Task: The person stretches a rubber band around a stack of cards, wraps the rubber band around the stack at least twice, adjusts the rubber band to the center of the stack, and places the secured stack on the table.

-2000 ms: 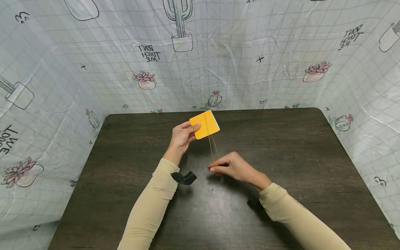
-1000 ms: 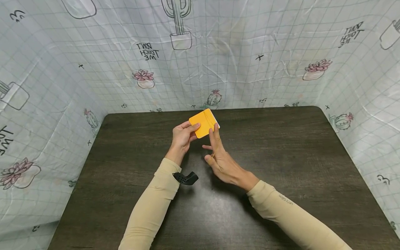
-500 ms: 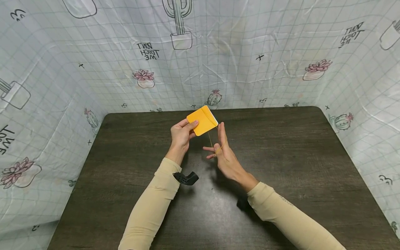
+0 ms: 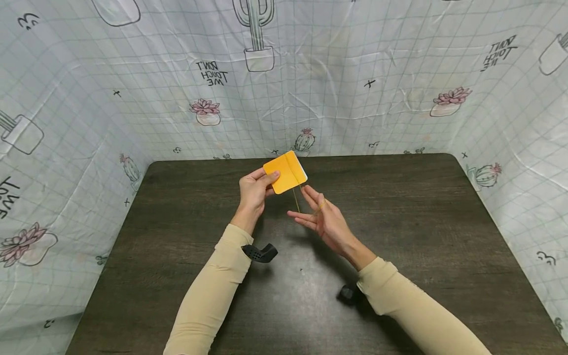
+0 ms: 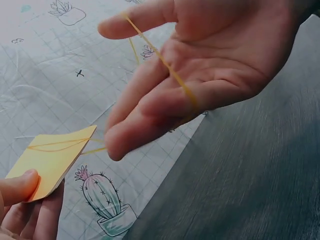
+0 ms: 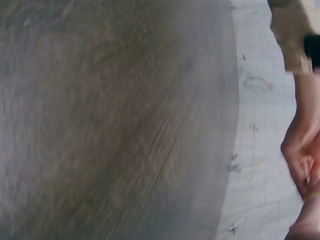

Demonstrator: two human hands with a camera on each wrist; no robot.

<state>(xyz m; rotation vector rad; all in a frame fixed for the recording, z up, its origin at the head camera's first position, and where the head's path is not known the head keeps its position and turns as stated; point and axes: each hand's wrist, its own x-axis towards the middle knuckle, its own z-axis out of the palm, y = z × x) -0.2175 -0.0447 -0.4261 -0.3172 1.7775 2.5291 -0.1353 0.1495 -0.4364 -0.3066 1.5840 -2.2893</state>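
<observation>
My left hand point(image 4: 254, 195) grips a small yellow notebook point(image 4: 284, 173) with rounded corners, thumb on its cover, fingers behind. It is held up over the table, tilted. A thin yellow rubber band point(image 5: 173, 74) runs across the cover near the free end and stretches out to my right hand point(image 4: 333, 223). In the left wrist view the band loops over the thumb and around the fingers of the right hand point(image 5: 215, 62), which are extended and spread, palm showing. Fingertips of that hand are close to the notebook's lower corner. The right wrist view shows mostly blurred tabletop.
The dark wood-grain table point(image 4: 421, 217) lies below both hands. A white grid curtain point(image 4: 355, 59) with cactus drawings encloses its back and sides. Black wrist-worn devices sit at the left wrist point(image 4: 260, 253) and under the right wrist point(image 4: 347, 295).
Earlier the right hand pinched the band and pulled it toward the body. Then its fingers spread inside the band near the notebook. Now it has turned and drawn slightly right; the notebook shifted slightly left.
</observation>
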